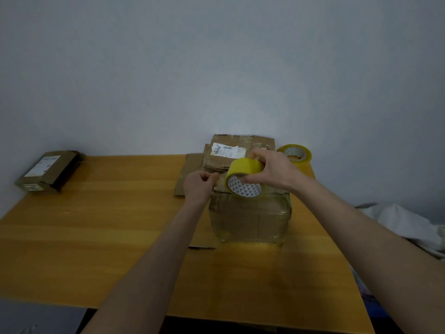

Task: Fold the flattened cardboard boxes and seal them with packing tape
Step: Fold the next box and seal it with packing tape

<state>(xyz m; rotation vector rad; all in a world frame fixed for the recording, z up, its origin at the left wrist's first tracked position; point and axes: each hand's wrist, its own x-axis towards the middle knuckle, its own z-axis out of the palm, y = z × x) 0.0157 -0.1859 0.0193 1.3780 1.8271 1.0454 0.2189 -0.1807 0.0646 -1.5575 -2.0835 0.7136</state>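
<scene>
Tabletop (108,225), orange-brown wood grain, set against a grey wall (216,68).

1. Brown cardboard box wrapped in glossy clear tape (250,220): upright, centre of the tabletop, directly below both hands. A flat strip of cardboard (202,247) shows at its near left corner.
2. Yellow roll of packing tape (244,182), white core printed with grey triangles: held tilted over the box's top far edge, core opening towards the camera.
3. Right hand (272,169): grips the yellow roll, fingers curled over its outer band.
4. Left hand (198,186): fingers curled, pinching the loose end of tape (219,177) just left of the roll.
5. Pile of flattened brown cardboard boxes (216,160), white shipping label on top: lies at the tabletop's far edge, behind the hands.
6. Second yellow tape roll (295,155): lies at the far right of the tabletop, beside the pile, partly hidden by the right hand.
7. Folded brown cardboard box with a white label (48,171): far left corner, well apart from the rest.
8. White crumpled cloth (404,225): off the tabletop's right edge.
</scene>
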